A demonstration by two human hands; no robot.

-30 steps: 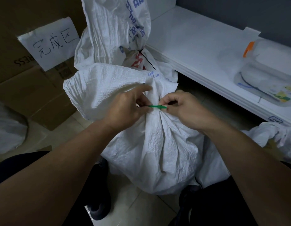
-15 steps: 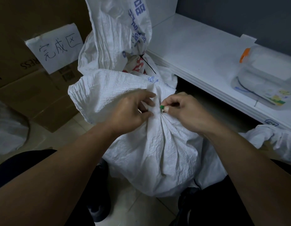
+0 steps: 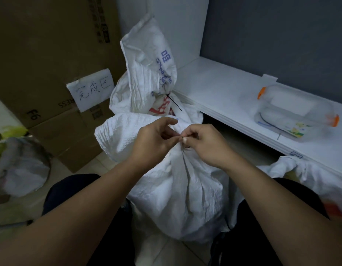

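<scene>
A white woven sack [image 3: 177, 189] stands on the floor between my knees, its top gathered into a tight neck. My left hand [image 3: 153, 144] and my right hand [image 3: 204, 144] meet at that neck, fingertips touching. My right hand pinches the bunched fabric with curled fingers. On my left hand the thumb and curled fingers pinch at the same spot while the index finger arches above. The green tie seen earlier is hidden between the fingers.
Just behind stands a second white sack [image 3: 147, 64] closed with a black zip tie [image 3: 175, 103]. Cardboard boxes [image 3: 51, 54] with a paper sign [image 3: 91, 89] stand at the left. A white shelf [image 3: 223, 93] holds a clear plastic container [image 3: 294, 112]. More white sacking [image 3: 310, 175] lies at right.
The green tie stuck out between my hands, then shortened to a stub, and is now out of sight. My hands have closed together at the neck. The camera tilted up.
</scene>
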